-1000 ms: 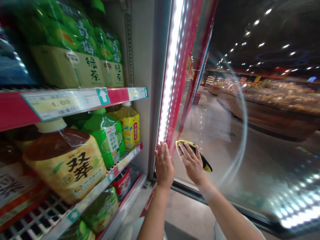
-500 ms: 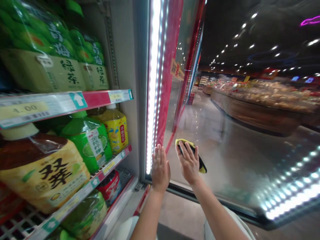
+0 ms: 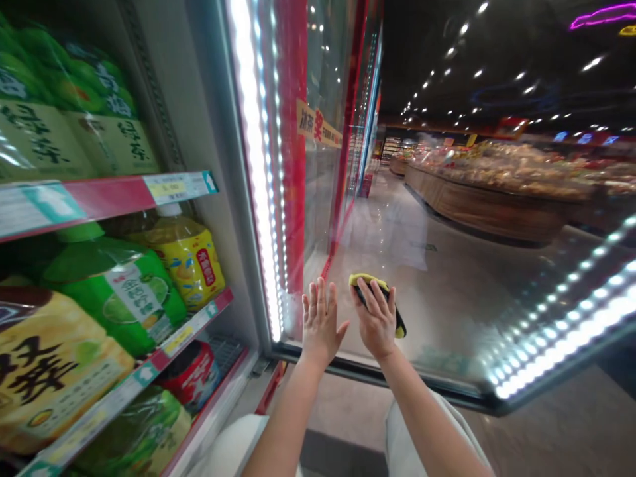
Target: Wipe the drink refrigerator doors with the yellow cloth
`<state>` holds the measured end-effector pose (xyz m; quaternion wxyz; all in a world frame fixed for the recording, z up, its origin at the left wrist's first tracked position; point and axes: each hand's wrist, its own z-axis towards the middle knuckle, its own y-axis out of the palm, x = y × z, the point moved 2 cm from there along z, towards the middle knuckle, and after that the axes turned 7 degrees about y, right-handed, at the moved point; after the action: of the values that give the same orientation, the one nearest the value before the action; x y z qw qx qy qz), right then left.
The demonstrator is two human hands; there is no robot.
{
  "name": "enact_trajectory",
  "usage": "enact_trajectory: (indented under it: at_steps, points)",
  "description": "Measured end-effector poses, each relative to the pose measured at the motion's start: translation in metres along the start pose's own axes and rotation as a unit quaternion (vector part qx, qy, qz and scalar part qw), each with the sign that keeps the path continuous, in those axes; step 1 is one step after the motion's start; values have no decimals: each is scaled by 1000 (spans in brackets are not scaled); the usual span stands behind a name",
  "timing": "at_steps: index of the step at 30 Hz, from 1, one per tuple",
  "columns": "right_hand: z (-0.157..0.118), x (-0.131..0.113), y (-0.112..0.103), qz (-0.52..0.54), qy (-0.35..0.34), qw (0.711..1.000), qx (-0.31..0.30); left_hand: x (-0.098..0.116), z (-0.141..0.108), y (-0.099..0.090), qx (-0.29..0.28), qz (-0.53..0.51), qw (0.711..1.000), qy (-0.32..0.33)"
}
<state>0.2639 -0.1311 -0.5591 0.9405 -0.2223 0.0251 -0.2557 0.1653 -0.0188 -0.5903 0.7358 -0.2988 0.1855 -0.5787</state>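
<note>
In the head view, my right hand [image 3: 376,321] presses a folded yellow and black cleaning cloth [image 3: 400,323] to the inner face of a glass door [image 3: 447,318]. Its fingers lie over the cloth, whose top and right edges show past them. Just left of it, my left hand [image 3: 319,328] is open, palm towards the glass and thumb out to the side. Nothing is in it, and whether its palm touches the pane I cannot tell. The door stands open, with its dark bottom frame [image 3: 358,371] below both hands.
At left, cooler shelves [image 3: 114,195] hold bottled drinks, among them a green bottle [image 3: 124,291] and a yellow-labelled bottle [image 3: 193,258]. Bright light strips [image 3: 256,165] run up the door's hinge side. Beyond the glass is a long wood-sided display [image 3: 487,205] full of goods.
The view has turned right, so shelves and door shift left. My left hand's fingers and thumb have spread. My right hand stays on the cloth, almost unmoved in the picture.
</note>
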Motion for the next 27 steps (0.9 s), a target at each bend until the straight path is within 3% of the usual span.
enact_trajectory:
  at_steps: [4,7,10,14,17,20,23,27]
  points:
    - [14,34,-13,-17,47,998,49,10,10,1,-16,-17,1000,15]
    - [-4,51,-16,-28,112,988,107,16,16,2,-18,-24,999,28]
    - [-20,46,-7,-27,114,989,86,21,23,5,-24,-26,999,40]
    - [-2,47,-3,-25,52,998,38,31,35,7,-17,-28,998,46]
    - [6,69,-11,-29,76,994,75,42,43,8,-18,-38,996,75]
    - [-12,84,-17,-34,143,981,130,51,47,10,-20,-43,994,100]
    - [-32,84,-14,-32,136,985,103,58,49,14,-24,-42,993,112]
    - [-27,100,-16,-22,88,993,76,70,56,18,-27,-41,990,129]
